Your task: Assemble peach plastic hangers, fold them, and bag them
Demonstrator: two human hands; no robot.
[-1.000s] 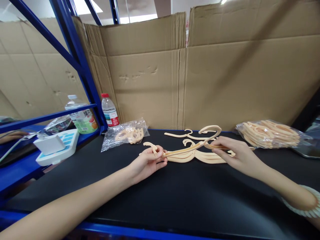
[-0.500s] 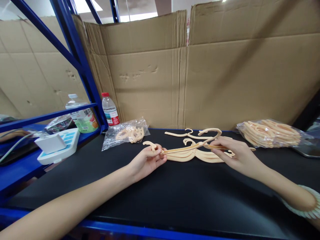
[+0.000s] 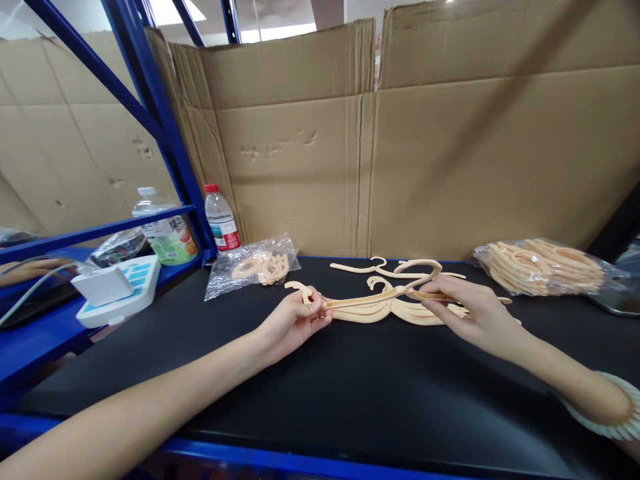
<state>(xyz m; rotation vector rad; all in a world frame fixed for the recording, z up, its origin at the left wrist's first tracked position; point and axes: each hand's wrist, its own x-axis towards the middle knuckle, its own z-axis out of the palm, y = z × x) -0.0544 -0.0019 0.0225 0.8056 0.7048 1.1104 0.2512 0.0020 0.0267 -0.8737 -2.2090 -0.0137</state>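
A cream-coloured clothes hanger (image 3: 365, 300) is held between my two hands, its curved hook rising at the middle. My left hand (image 3: 295, 320) pinches the hanger's left arm near its end, where a curled piece sticks up past the fingers. With fingers closed, my right hand (image 3: 470, 310) grips the other arm near the hook. Below and behind it, a row of stacked hangers (image 3: 363, 315) lies on the black table (image 3: 350, 393), partly covered by the hands. One more hanger (image 3: 355, 269) lies farther back.
A clear bag of hanger pieces (image 3: 260, 267) lies back left, and a fuller bag of hangers (image 3: 543, 267) back right. Behind the first stands a red-capped bottle (image 3: 221, 220). A white power strip (image 3: 120, 293) and a larger bottle (image 3: 167, 233) sit by the blue frame. Cardboard (image 3: 300, 147) walls the back.
The held hanger's hook has dipped and tilted slightly. My right hand has shifted slightly; my left hand keeps its pinch in nearly the same place.
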